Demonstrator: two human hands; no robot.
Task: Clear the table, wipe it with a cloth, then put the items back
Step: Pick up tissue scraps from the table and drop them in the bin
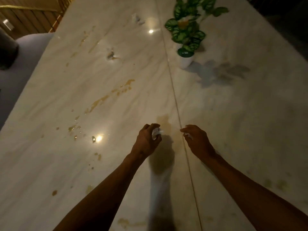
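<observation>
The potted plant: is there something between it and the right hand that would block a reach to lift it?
Nothing visible blocks it. Between the right hand and the potted plant lies only bare marble table with its seam. The hand already pinches a small white scrap, though.

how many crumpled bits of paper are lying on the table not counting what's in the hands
2. One scrap lies at the far end of the table, left of the potted plant. The other scrap lies nearer, mid-table. Dim light may hide more.
</observation>
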